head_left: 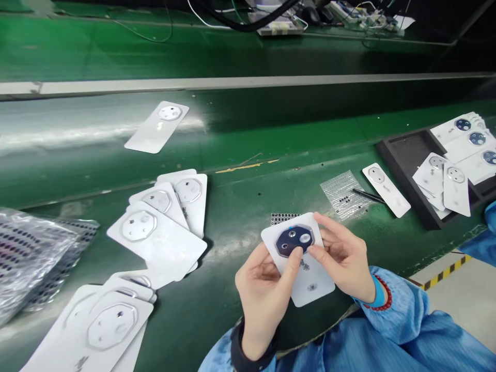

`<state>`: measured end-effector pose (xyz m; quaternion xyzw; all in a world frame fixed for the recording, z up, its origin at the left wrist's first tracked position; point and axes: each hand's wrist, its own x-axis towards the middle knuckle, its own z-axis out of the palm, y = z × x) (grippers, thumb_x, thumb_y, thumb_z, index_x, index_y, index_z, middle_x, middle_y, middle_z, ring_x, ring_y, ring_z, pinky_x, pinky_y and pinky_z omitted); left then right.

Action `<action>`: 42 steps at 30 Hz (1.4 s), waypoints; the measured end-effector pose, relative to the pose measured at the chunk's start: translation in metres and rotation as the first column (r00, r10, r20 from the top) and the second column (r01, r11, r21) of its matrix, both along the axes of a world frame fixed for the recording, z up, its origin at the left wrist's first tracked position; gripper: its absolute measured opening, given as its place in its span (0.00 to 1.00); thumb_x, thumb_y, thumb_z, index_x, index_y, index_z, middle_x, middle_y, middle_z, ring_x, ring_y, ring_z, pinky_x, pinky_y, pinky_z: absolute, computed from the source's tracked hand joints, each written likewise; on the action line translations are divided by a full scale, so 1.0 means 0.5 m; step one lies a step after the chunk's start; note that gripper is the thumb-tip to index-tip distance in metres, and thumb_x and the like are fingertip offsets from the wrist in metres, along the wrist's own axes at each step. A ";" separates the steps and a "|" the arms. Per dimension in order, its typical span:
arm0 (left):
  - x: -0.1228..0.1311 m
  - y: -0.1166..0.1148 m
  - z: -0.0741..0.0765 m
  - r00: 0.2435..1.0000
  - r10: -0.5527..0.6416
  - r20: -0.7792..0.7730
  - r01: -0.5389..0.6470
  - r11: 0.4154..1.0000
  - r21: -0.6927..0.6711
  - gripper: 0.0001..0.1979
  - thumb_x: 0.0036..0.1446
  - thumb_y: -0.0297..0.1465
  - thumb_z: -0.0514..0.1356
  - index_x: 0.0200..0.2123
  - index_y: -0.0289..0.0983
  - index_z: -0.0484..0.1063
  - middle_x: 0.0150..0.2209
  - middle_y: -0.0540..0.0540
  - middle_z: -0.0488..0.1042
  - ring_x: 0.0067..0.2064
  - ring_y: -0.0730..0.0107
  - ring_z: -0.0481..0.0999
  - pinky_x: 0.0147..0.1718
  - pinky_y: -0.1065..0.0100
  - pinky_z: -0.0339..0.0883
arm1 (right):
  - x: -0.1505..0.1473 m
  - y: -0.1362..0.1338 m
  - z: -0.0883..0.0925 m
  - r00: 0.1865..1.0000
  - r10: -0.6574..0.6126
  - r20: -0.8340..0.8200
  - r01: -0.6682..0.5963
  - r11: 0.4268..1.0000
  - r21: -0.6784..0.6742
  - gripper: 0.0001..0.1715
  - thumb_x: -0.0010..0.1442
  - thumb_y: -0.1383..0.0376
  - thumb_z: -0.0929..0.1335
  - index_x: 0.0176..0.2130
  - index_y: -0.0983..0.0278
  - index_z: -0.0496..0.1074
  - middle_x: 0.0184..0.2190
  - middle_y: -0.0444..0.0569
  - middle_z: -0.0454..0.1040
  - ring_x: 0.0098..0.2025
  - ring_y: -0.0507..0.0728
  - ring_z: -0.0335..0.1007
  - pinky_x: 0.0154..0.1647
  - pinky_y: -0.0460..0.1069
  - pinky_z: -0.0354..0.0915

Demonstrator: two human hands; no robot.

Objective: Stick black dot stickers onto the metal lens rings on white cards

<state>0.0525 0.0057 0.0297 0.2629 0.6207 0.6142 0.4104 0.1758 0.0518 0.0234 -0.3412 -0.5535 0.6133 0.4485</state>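
Note:
Both hands hold a white panel (315, 287) with rounded corners and a dark blue octagonal inset pierced by round openings. My left hand (267, 287) grips its left side, the thumb lying at the octagon's lower edge. On the right side, my right hand (346, 258) holds the panel, with its thumb near the octagon's lower right. Partly hidden behind the panel lies a small sheet of black dots (285, 218). Beyond my right hand is clear bubble wrap (339, 188) with several tiny black pieces on it, next to a black pen-like tool (368, 195).
White panels with pale octagons lie in a left stack (170, 248) and a nearer stack (108, 330). Single panels rest at the back (155, 132) and right (391, 196). A black tray (411, 186) holds more panels. Plastic-wrapped dotted sheets (34, 263) lie far left.

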 end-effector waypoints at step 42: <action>-0.004 0.010 -0.012 0.955 -0.058 0.290 0.039 0.997 0.070 0.14 0.56 0.38 0.65 0.40 0.34 0.79 0.35 0.44 0.82 0.33 0.67 0.79 0.32 0.71 0.73 | 0.052 -0.037 0.003 0.988 0.155 -0.015 -0.148 0.905 -0.398 0.26 0.59 0.59 0.73 0.55 0.63 0.70 0.45 0.55 0.80 0.44 0.61 0.80 0.43 0.55 0.78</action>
